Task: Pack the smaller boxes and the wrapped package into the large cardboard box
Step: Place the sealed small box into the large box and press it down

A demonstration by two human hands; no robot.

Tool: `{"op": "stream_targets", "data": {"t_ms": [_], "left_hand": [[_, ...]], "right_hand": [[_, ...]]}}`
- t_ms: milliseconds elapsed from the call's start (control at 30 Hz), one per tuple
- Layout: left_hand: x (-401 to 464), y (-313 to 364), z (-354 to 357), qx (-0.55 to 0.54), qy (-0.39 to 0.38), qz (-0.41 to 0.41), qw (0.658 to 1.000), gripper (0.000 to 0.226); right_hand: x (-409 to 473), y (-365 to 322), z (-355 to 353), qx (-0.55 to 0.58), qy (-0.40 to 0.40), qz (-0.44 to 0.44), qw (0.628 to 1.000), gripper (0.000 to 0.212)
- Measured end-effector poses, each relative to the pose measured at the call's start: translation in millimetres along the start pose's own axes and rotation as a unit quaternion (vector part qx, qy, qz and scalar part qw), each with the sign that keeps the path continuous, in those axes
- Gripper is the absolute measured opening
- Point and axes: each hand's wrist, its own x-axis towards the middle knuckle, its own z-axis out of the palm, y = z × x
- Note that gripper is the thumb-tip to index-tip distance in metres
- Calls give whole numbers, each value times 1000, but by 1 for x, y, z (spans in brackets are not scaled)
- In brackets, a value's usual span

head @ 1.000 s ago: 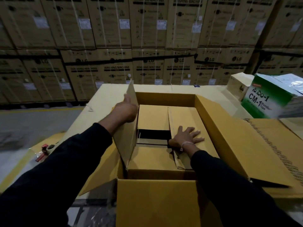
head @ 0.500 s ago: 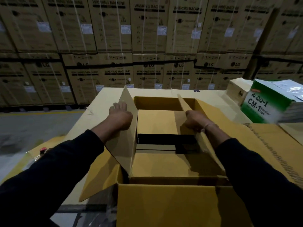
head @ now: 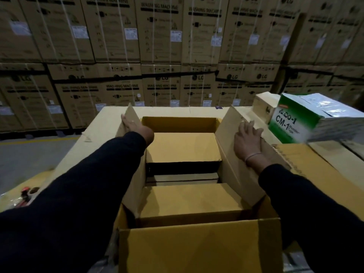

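The large cardboard box stands open in front of me on the work surface. Inside lie two smaller brown boxes, one at the far end and one at the near end. Between them a dark, flat item sits lower in the gap; I cannot tell what it is. My left hand rests with straight fingers on the outer face of the raised left flap. My right hand lies flat, fingers spread, on the outer face of the raised right flap.
A green and white box marked CM-1 and a small beige box stand at the right. A red tape dispenser lies at the left edge. Stacked washing machine cartons form a wall behind.
My right hand left the inside of the box and went to the right flap, which now stands up. My left hand stayed on the left flap and slid farther along it.
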Motion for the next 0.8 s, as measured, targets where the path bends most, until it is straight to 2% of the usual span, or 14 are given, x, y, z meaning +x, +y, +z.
{"op": "stream_targets", "data": {"t_ms": [33, 67, 200, 300, 400, 500, 600, 700, 767, 800], "left_hand": [[-47, 14, -7, 16, -7, -35, 999, 77], [-65, 24, -7, 6, -16, -76, 997, 84], [-62, 38, 12, -26, 84, -46, 995, 122], [-38, 52, 29, -51, 160, 37, 985, 140], [-17, 80, 40, -64, 226, 120, 965, 139], [-3, 105, 52, -45, 257, 159, 952, 128], [3, 118, 46, -62, 253, 176, 949, 107], [-6, 114, 14, -149, 240, 204, 937, 61], [-14, 102, -15, -171, 282, 192, 924, 28], [-16, 95, -30, -180, 312, 178, 916, 20]], "right_hand": [[-1, -2, 1, -33, 7, -5, 999, 51], [-8, -5, 3, -47, -4, -1, 999, 52], [-6, -7, 11, -102, 3, -3, 995, 63], [-5, -13, 17, -119, 47, -18, 992, 65], [-10, -15, 19, -132, 53, -26, 990, 68], [-13, -15, 24, -134, 70, -43, 988, 68], [-14, -16, 27, -139, 64, -50, 987, 68], [-10, -20, 26, -130, 61, -57, 988, 69], [-7, -23, 25, -122, 57, -59, 989, 65], [-6, -24, 24, -114, 54, -61, 990, 63]]}}
